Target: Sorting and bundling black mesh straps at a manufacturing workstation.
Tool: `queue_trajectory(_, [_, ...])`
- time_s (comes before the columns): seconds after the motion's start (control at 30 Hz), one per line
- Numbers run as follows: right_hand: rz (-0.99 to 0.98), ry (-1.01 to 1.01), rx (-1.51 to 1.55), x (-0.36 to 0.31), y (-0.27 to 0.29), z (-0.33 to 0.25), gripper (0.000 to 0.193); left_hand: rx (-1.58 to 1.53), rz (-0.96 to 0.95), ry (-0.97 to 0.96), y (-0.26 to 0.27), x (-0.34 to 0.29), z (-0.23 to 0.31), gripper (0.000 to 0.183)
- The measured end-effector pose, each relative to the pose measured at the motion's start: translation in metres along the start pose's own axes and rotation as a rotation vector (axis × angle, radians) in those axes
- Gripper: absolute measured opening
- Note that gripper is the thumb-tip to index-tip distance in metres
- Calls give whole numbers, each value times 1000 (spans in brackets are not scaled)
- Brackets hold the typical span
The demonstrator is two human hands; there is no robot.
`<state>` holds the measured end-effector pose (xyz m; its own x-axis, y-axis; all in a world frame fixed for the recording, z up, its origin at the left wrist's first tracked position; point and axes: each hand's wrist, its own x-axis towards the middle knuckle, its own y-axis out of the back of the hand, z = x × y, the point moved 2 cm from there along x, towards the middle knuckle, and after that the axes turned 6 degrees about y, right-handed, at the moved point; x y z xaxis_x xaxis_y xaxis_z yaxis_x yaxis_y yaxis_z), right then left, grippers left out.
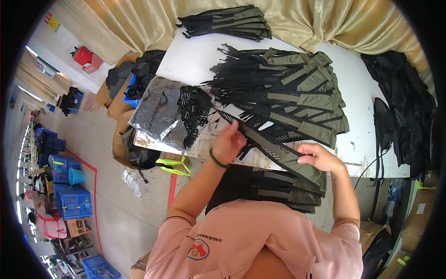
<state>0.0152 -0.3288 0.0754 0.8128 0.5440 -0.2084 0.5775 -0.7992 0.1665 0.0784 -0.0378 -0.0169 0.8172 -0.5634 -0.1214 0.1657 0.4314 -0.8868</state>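
Both hands are on one long strap piece [274, 151], black mesh at one end and olive green at the other, held slanting just off the near edge of the white tabletop [195, 60]. The left hand [228, 143] is curled shut around the black mesh end, fingers folded over it; a dark band sits on that wrist. The right hand [318, 157] pinches the olive end, thumb and fingers closed on the fabric.

Just below the hands, against the person's lap, lies a small stack of like pieces [283, 190], olive ends to the right. Beyond the hands, a big fanned pile of the same mesh-and-olive straps [288, 93] covers the middle of the tabletop. Near the left edge a clear plastic bag [160, 111] lies flat, with a heap of black plastic buckles [193, 114] beside it. A smaller bundle of straps [227, 21] sits at the far edge, against the beige curtain [139, 23]. Black fabric [402, 102] is heaped at the right edge. Cardboard boxes [118, 111] stand on the floor left of the table, and blue crates [72, 200] farther off.
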Motion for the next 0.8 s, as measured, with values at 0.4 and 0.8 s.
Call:
queue_trajectory(0.4, [428, 97, -754, 32, -5, 3, 41, 431, 498, -269, -12, -31, 2, 7])
queue_trajectory(0.8, [194, 425, -198, 131, -117, 0, 24, 1742, 705, -504, 44, -37, 126, 16])
